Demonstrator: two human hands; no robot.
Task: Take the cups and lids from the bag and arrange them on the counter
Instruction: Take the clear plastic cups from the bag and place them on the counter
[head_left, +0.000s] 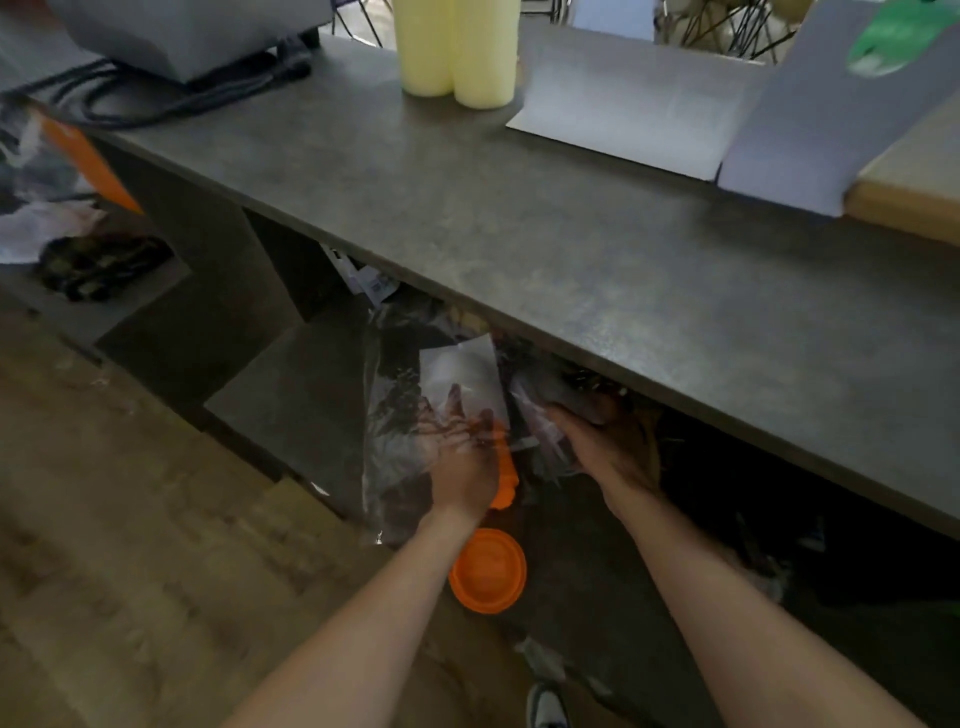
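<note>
Left fingers (457, 410): straight and spread, holding nothing, seen blurred through the clear film of the bag (395, 415). The left hand (462, 462) lies palm-down against or inside the bag; which, cannot tell. The bag hangs in front of the open shelf space under the counter (519, 234), with a white label (462, 369) showing just beyond the fingertips. The right hand (613, 447), just right of the bag, has thumb and fingers curled round a grey crumpled bundle (556, 389) at the shadowed near edge of the counter; whether the bundle belongs to the bag is unclear. An orange piece (508, 475) sits between the two hands, touching the right side of the left hand; its shape is too blurred to name. A round orange lid (488, 570) shows nearer, partly behind the left wrist, low over the floor (130, 519). On the counter, far centre, two stacks of cream cups (457, 52) stand upright, touching each other. To their right, a white folded sheet (634, 104). At far left, a grey device (182, 31) with dark cables (182, 98). A shoe (545, 706) shows at the near edge.
</note>
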